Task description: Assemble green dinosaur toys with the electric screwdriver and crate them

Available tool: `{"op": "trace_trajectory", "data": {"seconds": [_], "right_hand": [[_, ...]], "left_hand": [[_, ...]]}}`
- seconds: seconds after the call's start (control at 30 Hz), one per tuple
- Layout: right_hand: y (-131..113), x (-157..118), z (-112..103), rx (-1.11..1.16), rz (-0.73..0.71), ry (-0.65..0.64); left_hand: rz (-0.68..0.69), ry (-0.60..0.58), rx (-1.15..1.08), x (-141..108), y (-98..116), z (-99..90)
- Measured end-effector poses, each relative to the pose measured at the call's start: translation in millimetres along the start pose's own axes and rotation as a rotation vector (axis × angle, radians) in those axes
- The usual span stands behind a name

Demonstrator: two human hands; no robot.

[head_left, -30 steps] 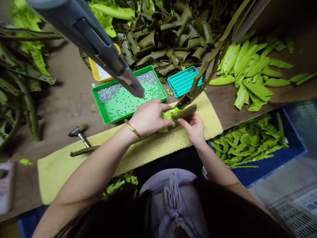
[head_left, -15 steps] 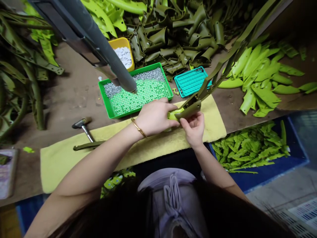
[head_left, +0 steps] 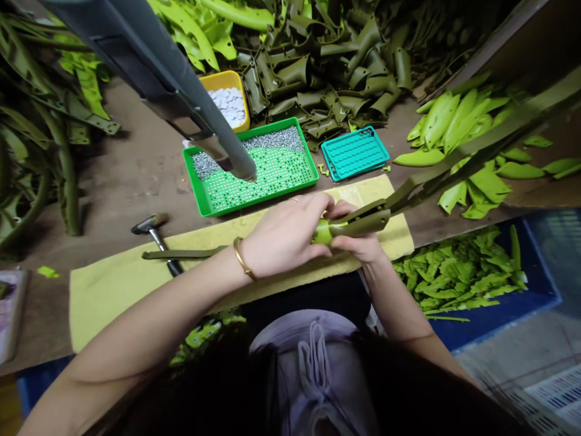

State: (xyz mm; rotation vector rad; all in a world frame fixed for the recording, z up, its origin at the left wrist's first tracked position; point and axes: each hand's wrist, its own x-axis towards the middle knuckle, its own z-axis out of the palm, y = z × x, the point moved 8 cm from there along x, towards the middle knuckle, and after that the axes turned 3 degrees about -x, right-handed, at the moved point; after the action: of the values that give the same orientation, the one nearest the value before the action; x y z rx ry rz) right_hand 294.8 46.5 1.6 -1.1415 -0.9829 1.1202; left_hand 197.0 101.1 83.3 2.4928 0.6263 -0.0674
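Both hands are closed around a long olive-green plastic part (head_left: 365,225) with a lime-green piece (head_left: 322,232) at its near end. My left hand (head_left: 293,233), with a gold bracelet at the wrist, wraps over the lime-green end. My right hand (head_left: 361,245) grips the olive section from below, thumb on the near side. The part's long arm slants up to the right. Beneath the hands lies a yellow cloth (head_left: 113,297). Another olive strip (head_left: 181,254) runs under my left forearm, by a hammer (head_left: 157,233).
An electric screwdriver (head_left: 218,142) hangs over a green tray (head_left: 254,203) of screws. Near it are a teal tray (head_left: 356,151) and a yellow bin (head_left: 247,100) of white discs. Olive parts (head_left: 290,72) and lime-green pieces (head_left: 463,115) lie piled; a blue crate (head_left: 540,254) stands lower right.
The olive part has swung down to the right, and its long arm now lies flatter. Both hands have come lower and closer together on it.
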Motion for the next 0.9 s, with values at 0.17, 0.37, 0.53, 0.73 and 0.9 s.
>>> {"op": "trace_trajectory", "data": {"seconds": [0.17,0.37,0.53,0.73,0.9], "right_hand": [[-22.6,0.0,14.7,-0.037,-0.238,0.087],[-11.6,3.8,12.4,-0.031,-0.115,0.143],[-11.3,2.9,-12.2,-0.070,-0.151,0.326],[-16.0,19.7,-60.0,-0.375,-0.051,0.185],[-43.6,43.8,-192.6,-1.072,-0.034,0.357]], "left_hand": [[0.048,0.042,0.003,-8.9,15.5,-5.3],[-0.021,-0.009,0.001,-1.7,-6.1,-4.0],[-0.003,-0.119,0.081,15.4,-8.4,10.5],[-0.056,-0.278,0.028,46.2,11.3,21.5],[-0.109,-0.395,-0.097,71.4,-18.4,29.5]]}}
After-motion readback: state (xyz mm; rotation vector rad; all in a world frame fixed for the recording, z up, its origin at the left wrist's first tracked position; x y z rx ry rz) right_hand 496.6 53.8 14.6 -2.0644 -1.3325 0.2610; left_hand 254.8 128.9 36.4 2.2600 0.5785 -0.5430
